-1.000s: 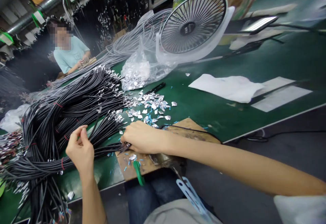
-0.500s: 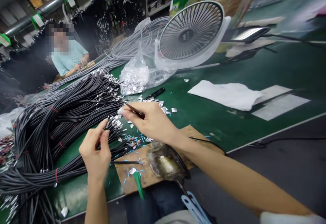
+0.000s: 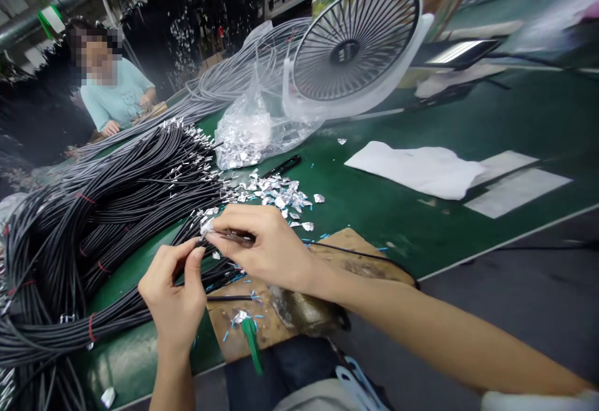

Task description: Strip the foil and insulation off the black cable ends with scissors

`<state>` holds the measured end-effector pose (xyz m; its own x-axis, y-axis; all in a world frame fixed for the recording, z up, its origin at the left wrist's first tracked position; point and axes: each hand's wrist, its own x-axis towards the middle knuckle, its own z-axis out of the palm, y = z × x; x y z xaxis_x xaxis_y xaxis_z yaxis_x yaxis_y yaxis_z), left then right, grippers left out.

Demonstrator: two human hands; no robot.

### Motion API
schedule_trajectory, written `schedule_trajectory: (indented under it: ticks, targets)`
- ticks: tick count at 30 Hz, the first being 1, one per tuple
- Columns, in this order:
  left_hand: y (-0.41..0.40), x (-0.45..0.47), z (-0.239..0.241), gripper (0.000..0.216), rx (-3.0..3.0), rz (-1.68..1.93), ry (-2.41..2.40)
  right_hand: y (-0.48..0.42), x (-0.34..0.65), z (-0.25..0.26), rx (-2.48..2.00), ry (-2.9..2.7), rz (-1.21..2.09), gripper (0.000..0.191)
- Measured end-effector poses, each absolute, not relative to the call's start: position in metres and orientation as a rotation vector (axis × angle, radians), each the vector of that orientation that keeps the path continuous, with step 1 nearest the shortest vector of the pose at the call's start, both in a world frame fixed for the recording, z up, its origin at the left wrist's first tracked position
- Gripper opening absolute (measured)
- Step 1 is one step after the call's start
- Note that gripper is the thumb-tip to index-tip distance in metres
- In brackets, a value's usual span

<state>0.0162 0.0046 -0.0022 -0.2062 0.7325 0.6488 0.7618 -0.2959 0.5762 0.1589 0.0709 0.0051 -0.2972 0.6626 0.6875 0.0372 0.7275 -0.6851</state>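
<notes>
My left hand [image 3: 173,292] is closed in a pinch on the end of a black cable [image 3: 200,242] over the table. My right hand [image 3: 266,246] grips a slim dark tool [image 3: 241,236] that looks like tweezers, its tip at the cable end. Something white [image 3: 206,227] covers or sits at the right fingertips; I cannot tell which. Left of and beyond the hands lie thick bundles of black cables [image 3: 116,205] tied with red bands, their stripped ends toward me. Silver foil scraps [image 3: 281,193] lie just past my right hand.
A wooden board [image 3: 234,336] with a green-handled clamp [image 3: 253,342] sits at the table edge. A fan [image 3: 355,49], a clear plastic bag [image 3: 248,130] of scraps, a black-handled tool [image 3: 283,166] and white paper [image 3: 412,168] stand or lie beyond. A person [image 3: 116,96] sits across.
My right hand has come down and left, bringing the dark tool to the cable end in my left hand. More foil scraps show behind it. The view has shifted slightly.
</notes>
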Motion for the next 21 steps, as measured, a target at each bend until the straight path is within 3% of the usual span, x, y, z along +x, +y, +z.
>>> schedule_trajectory:
  ticks: [9, 21]
  targets:
    - [0.004, 0.018, 0.000, 0.020, -1.997, -1.401, -1.945, 0.068, 0.159, 0.000, -0.479, -1.786, 0.531, 0.017]
    - [0.004, 0.015, 0.000, 0.028, -2.013, -1.571, -2.265, 0.065, 0.159, -0.007, -0.548, -1.976, 0.288, 0.025]
